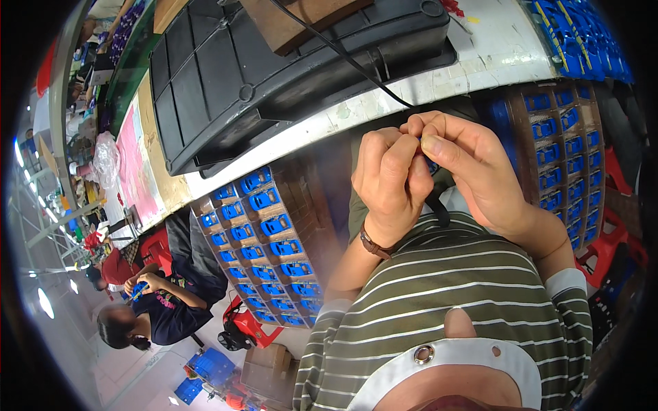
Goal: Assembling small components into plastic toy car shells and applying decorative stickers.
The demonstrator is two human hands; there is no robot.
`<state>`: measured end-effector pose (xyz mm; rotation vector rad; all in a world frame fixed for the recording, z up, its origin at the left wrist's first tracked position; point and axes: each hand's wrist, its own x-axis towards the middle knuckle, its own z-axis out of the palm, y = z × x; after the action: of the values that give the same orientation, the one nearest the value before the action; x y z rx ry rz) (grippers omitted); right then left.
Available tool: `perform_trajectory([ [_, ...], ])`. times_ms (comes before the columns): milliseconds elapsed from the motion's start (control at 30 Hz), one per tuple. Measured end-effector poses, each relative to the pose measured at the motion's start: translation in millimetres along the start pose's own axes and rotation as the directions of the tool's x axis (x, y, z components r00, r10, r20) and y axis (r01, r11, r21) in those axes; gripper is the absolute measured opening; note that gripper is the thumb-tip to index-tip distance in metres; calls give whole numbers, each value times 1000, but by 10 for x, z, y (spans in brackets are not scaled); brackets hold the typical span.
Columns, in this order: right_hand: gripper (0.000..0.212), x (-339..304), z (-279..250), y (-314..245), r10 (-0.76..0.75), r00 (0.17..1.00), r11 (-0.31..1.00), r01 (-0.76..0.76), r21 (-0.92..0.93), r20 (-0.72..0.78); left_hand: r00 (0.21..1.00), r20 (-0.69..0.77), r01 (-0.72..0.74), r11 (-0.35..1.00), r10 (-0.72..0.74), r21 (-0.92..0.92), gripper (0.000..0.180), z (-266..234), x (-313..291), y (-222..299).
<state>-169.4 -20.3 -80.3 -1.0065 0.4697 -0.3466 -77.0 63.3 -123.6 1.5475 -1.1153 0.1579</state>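
Note:
My left hand (392, 172) and my right hand (471, 159) meet in front of my chest, just off the table edge. Both are closed, with thumbs and fingertips pinched together. A small bit of blue (432, 165) shows between them; most of what they hold is hidden by the fingers, so its kind is not clear. A watch with a brown strap (374, 244) is on my left wrist. Close beyond my fingers, a black cable (349, 60) runs down over the table edge.
An overturned black plastic crate (205, 89) lies on the white table (356, 113), with a brown block (291, 27) on it. Compartmented stacks of blue parts stand left (264, 246) and right (562, 157). At left, a co-worker (171, 308) holds something blue. Red stools (603, 250) stand nearby.

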Motion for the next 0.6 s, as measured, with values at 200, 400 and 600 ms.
perform_trajectory([
  [200,21,22,-6,27,6,1000,1000,-6,-21,6,1000,-1,-6,999,6,39,19,6,-19,-22],
  [400,23,33,6,34,8,1000,999,-8,-43,-3,1000,-3,-10,1000,10,1,20,26,-31,-51],
  [600,24,52,-26,50,-2,999,998,4,-60,38,1000,-2,-31,999,31,25,17,21,-46,-88],
])
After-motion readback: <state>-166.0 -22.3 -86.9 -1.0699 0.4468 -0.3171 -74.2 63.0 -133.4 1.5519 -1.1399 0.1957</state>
